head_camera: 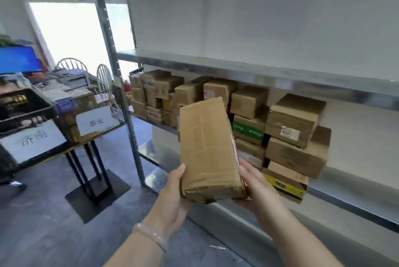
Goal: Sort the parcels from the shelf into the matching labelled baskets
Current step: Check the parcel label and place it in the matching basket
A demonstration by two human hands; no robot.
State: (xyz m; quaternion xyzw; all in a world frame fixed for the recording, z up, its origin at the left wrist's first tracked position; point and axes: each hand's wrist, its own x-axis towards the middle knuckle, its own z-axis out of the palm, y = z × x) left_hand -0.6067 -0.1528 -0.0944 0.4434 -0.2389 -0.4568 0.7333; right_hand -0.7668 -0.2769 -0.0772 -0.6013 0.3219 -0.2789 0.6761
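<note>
Your left hand [172, 189] and right hand [257, 189] gripping a taped brown parcel [208, 150] upright between them, before the stacked shelf [237, 73]; labelled baskets [95, 102] off left

Fingers of left hand [172, 193] and right hand [257, 184] are mostly hidden behind the tall brown taped cardboard parcel [208, 150]. Its label face is turned away, only a pinkish edge shows. Black plastic crate [26, 94] and blue screen [17, 59] cut off by left edge. White sticker [289, 133] on a shelf box: print too blurred to read.
</note>
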